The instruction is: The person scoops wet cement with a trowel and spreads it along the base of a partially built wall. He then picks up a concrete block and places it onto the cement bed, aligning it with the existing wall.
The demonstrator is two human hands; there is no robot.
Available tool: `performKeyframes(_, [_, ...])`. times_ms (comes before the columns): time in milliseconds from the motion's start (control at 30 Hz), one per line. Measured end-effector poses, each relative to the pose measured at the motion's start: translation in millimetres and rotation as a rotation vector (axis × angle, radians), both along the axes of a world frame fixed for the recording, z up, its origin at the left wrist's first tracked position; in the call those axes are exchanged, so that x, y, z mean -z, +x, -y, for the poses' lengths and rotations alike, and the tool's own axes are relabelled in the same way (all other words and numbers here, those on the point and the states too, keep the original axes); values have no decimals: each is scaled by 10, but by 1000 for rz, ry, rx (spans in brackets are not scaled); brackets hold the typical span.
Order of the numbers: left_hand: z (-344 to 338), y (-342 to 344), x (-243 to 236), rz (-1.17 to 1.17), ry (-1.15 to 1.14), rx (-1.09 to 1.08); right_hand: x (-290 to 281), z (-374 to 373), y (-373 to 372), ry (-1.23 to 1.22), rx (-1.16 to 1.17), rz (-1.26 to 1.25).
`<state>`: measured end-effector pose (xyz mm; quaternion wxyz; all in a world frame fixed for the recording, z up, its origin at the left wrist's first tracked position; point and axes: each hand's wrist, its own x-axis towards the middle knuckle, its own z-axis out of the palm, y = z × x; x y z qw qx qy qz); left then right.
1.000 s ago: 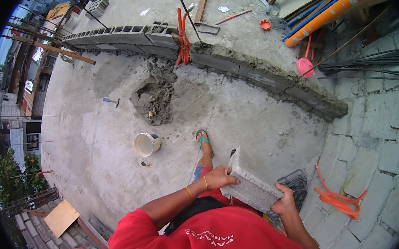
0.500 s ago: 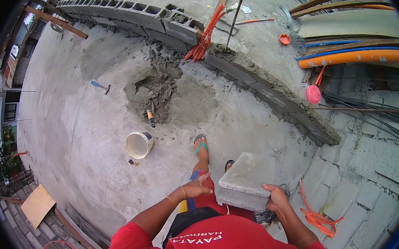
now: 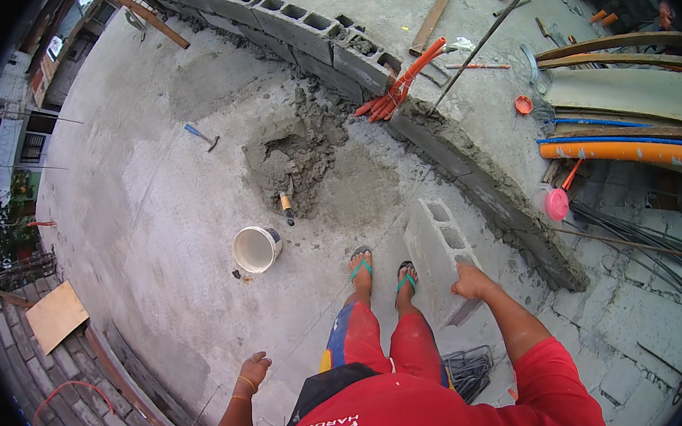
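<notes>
My right hand is closed on the near end of a grey hollow concrete block. Its open cells show along the upper side, and whether its base touches the floor I cannot tell. The block is just right of my sandaled feet, near the low block course. My left hand hangs away from it over the floor at lower left, holding nothing, fingers apart. Ahead lies a heap of wet mortar, with a trowel stuck in its near edge, handle toward me. A white bucket stands beside it.
A blue-handled hammer lies on the floor at left. Orange conduits rise where the hollow-block wall meets the low course. Steel bars jut upward. Boards and an orange pipe lie at right; bundled wire sits near my leg.
My right hand has carried the block forward and turned it so its hollows show. My left hand has come off the block's side and swung out to the left.
</notes>
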<state>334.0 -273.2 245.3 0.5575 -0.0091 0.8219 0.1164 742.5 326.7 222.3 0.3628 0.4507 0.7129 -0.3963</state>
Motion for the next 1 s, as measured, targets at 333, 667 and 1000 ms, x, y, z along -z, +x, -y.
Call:
performKeyframes(333, [-16, 1434, -479, -32, -28, -454, 1415, -788, -794, -35, -580, 129])
performKeyframes(667, [-440, 2267, -436, 80, -167, -233, 2483, -871, -329, 87, -530, -42])
performKeyframes(1000, [-514, 1790, 62, 34, -1, -127, 3361, -507, 940, 202, -589, -83])
